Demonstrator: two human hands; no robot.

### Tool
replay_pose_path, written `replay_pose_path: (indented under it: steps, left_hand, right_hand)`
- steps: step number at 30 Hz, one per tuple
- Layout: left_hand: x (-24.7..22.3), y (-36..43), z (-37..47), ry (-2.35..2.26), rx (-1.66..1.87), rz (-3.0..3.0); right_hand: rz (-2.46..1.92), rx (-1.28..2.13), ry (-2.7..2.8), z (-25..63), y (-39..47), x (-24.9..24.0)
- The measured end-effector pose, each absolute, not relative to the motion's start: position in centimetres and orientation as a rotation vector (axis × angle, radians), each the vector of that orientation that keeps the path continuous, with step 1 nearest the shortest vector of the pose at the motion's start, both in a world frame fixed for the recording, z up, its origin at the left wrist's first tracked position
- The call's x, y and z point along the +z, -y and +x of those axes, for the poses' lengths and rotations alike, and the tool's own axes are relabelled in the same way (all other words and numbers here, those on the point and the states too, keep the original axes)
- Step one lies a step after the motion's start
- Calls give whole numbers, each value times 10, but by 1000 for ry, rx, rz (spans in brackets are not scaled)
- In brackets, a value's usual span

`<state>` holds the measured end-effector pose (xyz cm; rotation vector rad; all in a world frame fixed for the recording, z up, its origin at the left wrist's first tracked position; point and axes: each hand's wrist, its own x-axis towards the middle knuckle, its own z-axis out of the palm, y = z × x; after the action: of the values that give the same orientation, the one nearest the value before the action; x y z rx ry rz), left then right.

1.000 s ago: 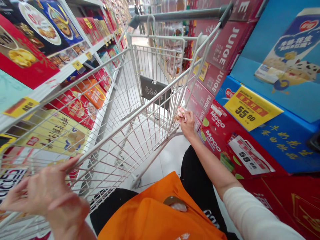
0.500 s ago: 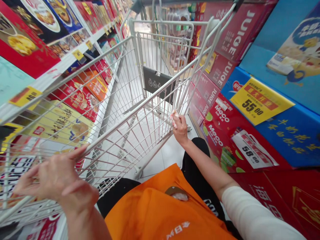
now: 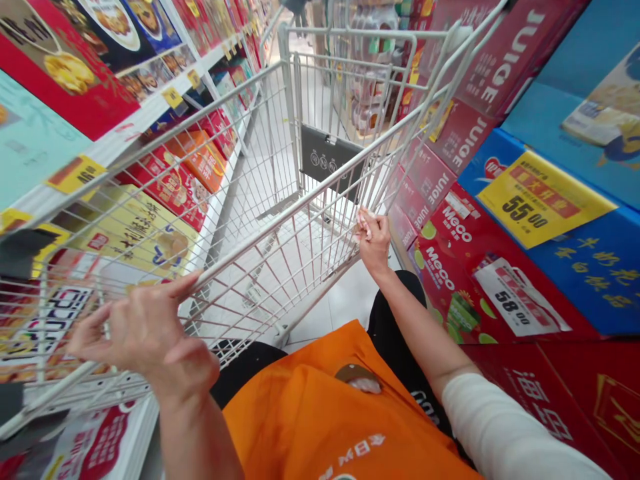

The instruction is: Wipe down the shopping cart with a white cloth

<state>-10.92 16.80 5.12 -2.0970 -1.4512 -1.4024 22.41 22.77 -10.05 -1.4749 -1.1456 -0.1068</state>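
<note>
A grey wire shopping cart (image 3: 286, 212) stands tilted across the view in front of me, its basket bare where I see into it. My left hand (image 3: 150, 327) grips the top rim at the near corner, thumb and fingers hooked over the bars. Down by the lower side wires, my right hand (image 3: 374, 245) is closed around a small crumpled white and pink cloth or tissue (image 3: 365, 225), pressed against or very close to the wires. A dark panel with round symbols (image 3: 331, 160) hangs on the cart's far end.
Shelves of boxed goods (image 3: 175, 183) with yellow price tags run along the left. Stacked drink cartons (image 3: 453, 240) rise close on the right, with a 55.00 sign (image 3: 545, 198). White floor tiles (image 3: 327, 310) show beneath the cart. My orange apron (image 3: 320, 400) fills the bottom.
The whole scene sits further right and slightly higher as my head turns a little left. Both hands keep their places on or by the cart, and the cloth stays in my right hand.
</note>
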Motion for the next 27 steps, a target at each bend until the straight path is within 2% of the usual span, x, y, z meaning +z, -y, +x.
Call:
replay_pose_path:
  steps: [3, 5, 13, 27]
  left_hand:
    - [54, -165, -108, 1252, -1092, -2007]
    - [58, -164, -105, 1186, -1023, -1994]
    - [68, -156, -92, 1225, -1049, -2018]
    - [63, -155, -90, 1380, -1102, -2040]
  right_hand:
    - [-1505, -106, 1112, 212, -220, -104]
    - [-1518, -136, 1080, 204, -215, -107]
    - [-1457, -171, 1090, 189, -213, -107]
    - [-1423, 154, 965, 181, -196, -92]
